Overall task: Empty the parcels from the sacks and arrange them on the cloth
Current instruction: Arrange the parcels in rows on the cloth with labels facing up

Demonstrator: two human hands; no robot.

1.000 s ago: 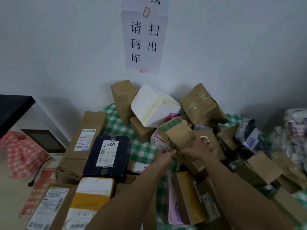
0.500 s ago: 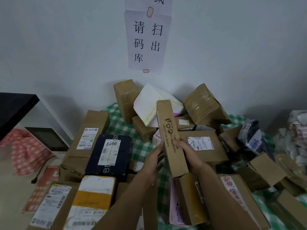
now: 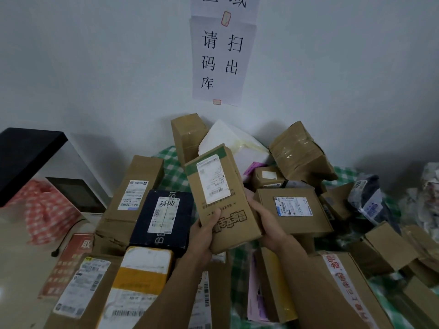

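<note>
The left hand grips the lower left edge of a tall cardboard parcel, its thumb pressed flat on the front face. The right hand curls round the lower right edge. The parcel is held up, tilted a little, above the pile. It is a smooth brown rectangular box with a white shipping label and a green stripe across its top.

Just left of it lies a dark navy box with a white label, and just right a flat brown carton, also labelled. Below the left forearm sits a box with a yellow band. Farther out are a long brown carton, a white padded parcel and a crumpled brown box wrapped in glossy tape. A dark plastic mailer lies to the right. Green-and-white checked cloth shows between the parcels.
</note>
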